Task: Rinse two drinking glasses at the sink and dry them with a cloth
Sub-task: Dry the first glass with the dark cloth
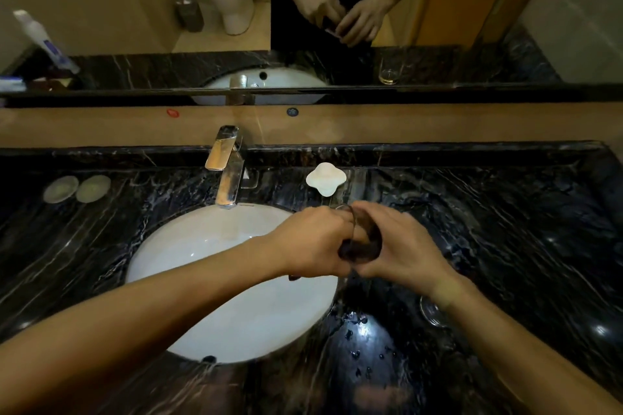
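Note:
My two hands meet above the right rim of the white sink [188, 246]. Between them is a clear drinking glass [351, 212], tilted, with a dark cloth [357, 251] bunched in and around it. My right hand [408, 246] wraps the glass from the right. The left hand [313, 242] presses the cloth against it from the left, and a dark scrap shows under that hand. A second clear glass [432, 313] stands on the black marble counter [522, 246], partly hidden by my right forearm.
A chrome faucet [229, 175] stands behind the basin, with no water visibly running. A white soap dish [326, 178] sits to its right, two round pale discs [77, 189] at far left. Water drops lie on the counter near the basin. A mirror [337, 10] runs along the back.

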Demonstrator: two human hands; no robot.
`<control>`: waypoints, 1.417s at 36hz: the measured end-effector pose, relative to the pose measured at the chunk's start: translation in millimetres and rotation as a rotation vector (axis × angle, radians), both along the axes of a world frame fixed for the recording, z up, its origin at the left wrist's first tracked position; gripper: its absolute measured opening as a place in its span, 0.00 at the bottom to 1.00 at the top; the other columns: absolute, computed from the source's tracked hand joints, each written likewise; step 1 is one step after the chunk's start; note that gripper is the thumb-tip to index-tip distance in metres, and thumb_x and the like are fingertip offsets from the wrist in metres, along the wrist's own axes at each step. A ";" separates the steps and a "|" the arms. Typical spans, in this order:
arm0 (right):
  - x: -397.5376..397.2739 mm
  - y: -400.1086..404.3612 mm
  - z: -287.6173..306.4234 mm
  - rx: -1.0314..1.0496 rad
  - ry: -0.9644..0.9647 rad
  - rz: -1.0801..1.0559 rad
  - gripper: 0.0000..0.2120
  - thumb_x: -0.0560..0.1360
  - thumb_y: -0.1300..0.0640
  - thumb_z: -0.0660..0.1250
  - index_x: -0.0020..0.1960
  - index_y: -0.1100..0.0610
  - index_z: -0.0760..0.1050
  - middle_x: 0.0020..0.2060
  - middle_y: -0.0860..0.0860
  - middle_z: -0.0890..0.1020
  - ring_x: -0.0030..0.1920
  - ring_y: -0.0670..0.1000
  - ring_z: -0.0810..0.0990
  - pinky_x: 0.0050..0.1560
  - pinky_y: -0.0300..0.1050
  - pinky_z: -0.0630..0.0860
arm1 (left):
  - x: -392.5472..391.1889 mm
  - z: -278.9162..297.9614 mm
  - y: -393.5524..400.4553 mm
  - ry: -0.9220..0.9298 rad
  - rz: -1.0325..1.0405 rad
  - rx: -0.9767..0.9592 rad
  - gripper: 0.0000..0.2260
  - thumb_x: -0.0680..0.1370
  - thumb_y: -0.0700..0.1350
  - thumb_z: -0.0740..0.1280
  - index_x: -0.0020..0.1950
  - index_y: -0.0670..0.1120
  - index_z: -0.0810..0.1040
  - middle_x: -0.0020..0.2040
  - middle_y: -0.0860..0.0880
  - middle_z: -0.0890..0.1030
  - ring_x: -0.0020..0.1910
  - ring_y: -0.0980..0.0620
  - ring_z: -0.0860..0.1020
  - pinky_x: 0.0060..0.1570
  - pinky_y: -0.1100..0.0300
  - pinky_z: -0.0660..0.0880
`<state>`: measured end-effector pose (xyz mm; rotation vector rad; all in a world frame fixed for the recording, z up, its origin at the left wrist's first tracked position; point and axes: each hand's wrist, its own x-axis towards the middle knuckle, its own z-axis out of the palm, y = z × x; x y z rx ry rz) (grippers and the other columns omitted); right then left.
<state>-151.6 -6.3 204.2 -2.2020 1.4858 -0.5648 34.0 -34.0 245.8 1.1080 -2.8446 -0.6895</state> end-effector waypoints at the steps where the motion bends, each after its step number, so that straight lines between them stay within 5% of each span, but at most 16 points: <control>1: 2.4 1.8 -2.8 -0.117 0.074 -0.022 0.38 0.61 0.44 0.77 0.68 0.47 0.69 0.58 0.45 0.80 0.56 0.50 0.78 0.49 0.50 0.71 | -1.9 -1.5 -0.1 0.070 0.073 0.117 0.09 0.68 0.45 0.73 0.48 0.51 0.82 0.44 0.50 0.82 0.38 0.49 0.80 0.36 0.55 0.75; 5: 9.6 8.0 -13.4 -0.500 0.247 -0.121 0.31 0.65 0.48 0.77 0.65 0.57 0.76 0.54 0.54 0.82 0.51 0.58 0.81 0.41 0.51 0.66 | -5.5 -4.4 -1.2 0.385 0.459 0.767 0.07 0.69 0.41 0.77 0.40 0.49 0.79 0.32 0.39 0.76 0.27 0.44 0.72 0.24 0.54 0.71; 8: 15.0 12.0 -15.7 -0.557 0.270 -0.171 0.28 0.68 0.50 0.75 0.66 0.57 0.77 0.53 0.55 0.82 0.50 0.58 0.81 0.40 0.51 0.68 | -3.3 -6.4 -1.7 0.403 0.536 0.896 0.08 0.68 0.40 0.77 0.41 0.45 0.79 0.32 0.40 0.73 0.26 0.47 0.70 0.24 0.59 0.66; 10: 17.3 11.5 -11.2 -0.400 0.266 -0.138 0.32 0.66 0.48 0.72 0.69 0.52 0.72 0.55 0.53 0.81 0.52 0.57 0.80 0.42 0.52 0.69 | -0.3 -6.3 -2.0 0.396 0.537 0.888 0.09 0.70 0.39 0.76 0.44 0.39 0.78 0.31 0.41 0.74 0.24 0.50 0.71 0.24 0.62 0.67; 14: 3.0 -6.4 9.8 0.271 0.036 0.065 0.44 0.59 0.44 0.78 0.71 0.37 0.62 0.60 0.41 0.79 0.57 0.45 0.78 0.54 0.46 0.76 | 4.1 0.1 1.8 0.309 0.347 0.702 0.07 0.70 0.37 0.76 0.42 0.47 0.81 0.32 0.47 0.79 0.24 0.51 0.75 0.27 0.58 0.73; 18: -13.9 -26.2 26.5 0.736 -0.186 0.357 0.36 0.58 0.56 0.84 0.61 0.43 0.72 0.53 0.40 0.82 0.53 0.40 0.80 0.54 0.35 0.74 | 1.2 10.1 10.2 -0.025 -0.146 0.115 0.08 0.70 0.46 0.73 0.49 0.52 0.80 0.40 0.52 0.79 0.34 0.53 0.72 0.31 0.58 0.68; 21: -13.6 -27.1 28.6 0.731 -0.182 0.390 0.36 0.58 0.58 0.84 0.61 0.46 0.73 0.54 0.44 0.82 0.54 0.44 0.81 0.58 0.43 0.76 | -1.1 11.7 10.1 -0.136 -0.277 -0.171 0.15 0.71 0.51 0.70 0.57 0.57 0.79 0.49 0.54 0.79 0.40 0.48 0.73 0.31 0.59 0.58; 25: -3.6 -12.6 19.7 0.417 -0.106 0.195 0.34 0.57 0.49 0.78 0.60 0.42 0.69 0.49 0.44 0.83 0.48 0.46 0.81 0.50 0.51 0.78 | 0.5 1.9 5.6 -0.144 -0.162 -0.184 0.19 0.72 0.51 0.69 0.63 0.60 0.77 0.56 0.54 0.79 0.48 0.46 0.79 0.34 0.57 0.62; 28: 6.4 -2.7 10.9 0.054 0.109 0.056 0.38 0.58 0.40 0.72 0.67 0.42 0.65 0.55 0.44 0.81 0.54 0.50 0.80 0.51 0.53 0.74 | -4.1 -5.0 4.7 -0.004 0.059 0.039 0.09 0.68 0.47 0.72 0.46 0.56 0.78 0.39 0.56 0.79 0.37 0.48 0.80 0.31 0.60 0.68; 30: 11.5 0.4 4.9 -0.143 0.238 -0.019 0.37 0.62 0.39 0.73 0.67 0.46 0.68 0.54 0.47 0.81 0.52 0.53 0.79 0.47 0.53 0.70 | -7.4 -8.1 2.2 0.190 0.276 0.380 0.10 0.67 0.41 0.74 0.39 0.53 0.76 0.31 0.54 0.78 0.28 0.51 0.78 0.29 0.59 0.74; 35: 22.9 4.8 -16.2 -0.604 0.364 -0.130 0.20 0.73 0.52 0.73 0.64 0.54 0.78 0.52 0.54 0.82 0.48 0.57 0.81 0.39 0.51 0.64 | -1.7 -10.7 -0.1 0.487 0.626 1.036 0.09 0.69 0.34 0.73 0.46 0.42 0.77 0.35 0.40 0.75 0.25 0.51 0.71 0.24 0.62 0.67; 40: 13.6 1.1 -22.9 -0.615 0.319 -0.132 0.24 0.72 0.53 0.72 0.67 0.52 0.73 0.57 0.53 0.81 0.54 0.57 0.80 0.43 0.51 0.63 | 14.2 -9.4 -1.8 0.694 0.691 1.358 0.10 0.72 0.41 0.73 0.52 0.46 0.77 0.37 0.46 0.77 0.24 0.56 0.69 0.21 0.67 0.63; 43: 9.3 -3.6 -18.4 -0.278 0.156 -0.319 0.33 0.65 0.46 0.75 0.68 0.45 0.68 0.54 0.45 0.81 0.54 0.51 0.80 0.46 0.48 0.64 | 25.4 -6.6 -4.1 0.878 0.785 1.397 0.12 0.70 0.46 0.72 0.51 0.46 0.76 0.36 0.46 0.75 0.23 0.56 0.68 0.20 0.67 0.59; 45: 4.7 -6.2 -14.5 0.101 -0.247 -0.439 0.38 0.62 0.44 0.79 0.67 0.39 0.65 0.51 0.42 0.82 0.51 0.48 0.82 0.48 0.48 0.73 | 29.5 -3.6 -4.1 1.024 0.834 1.285 0.13 0.71 0.48 0.72 0.53 0.47 0.77 0.36 0.47 0.78 0.23 0.54 0.71 0.20 0.66 0.62; 47: -2.5 -8.6 -13.4 0.407 -0.771 -0.507 0.40 0.60 0.45 0.82 0.65 0.39 0.65 0.50 0.46 0.83 0.48 0.48 0.84 0.43 0.43 0.80 | 26.4 -3.6 -1.1 1.138 0.881 1.035 0.10 0.73 0.46 0.73 0.54 0.50 0.81 0.39 0.45 0.81 0.26 0.50 0.74 0.22 0.63 0.68; 51: 0.2 -5.9 -17.6 0.639 -1.199 -0.507 0.34 0.61 0.37 0.79 0.62 0.42 0.69 0.57 0.53 0.83 0.51 0.54 0.85 0.47 0.52 0.80 | 5.1 -16.1 21.3 1.111 0.896 0.468 0.07 0.75 0.52 0.70 0.53 0.57 0.80 0.42 0.38 0.81 0.32 0.46 0.80 0.29 0.54 0.76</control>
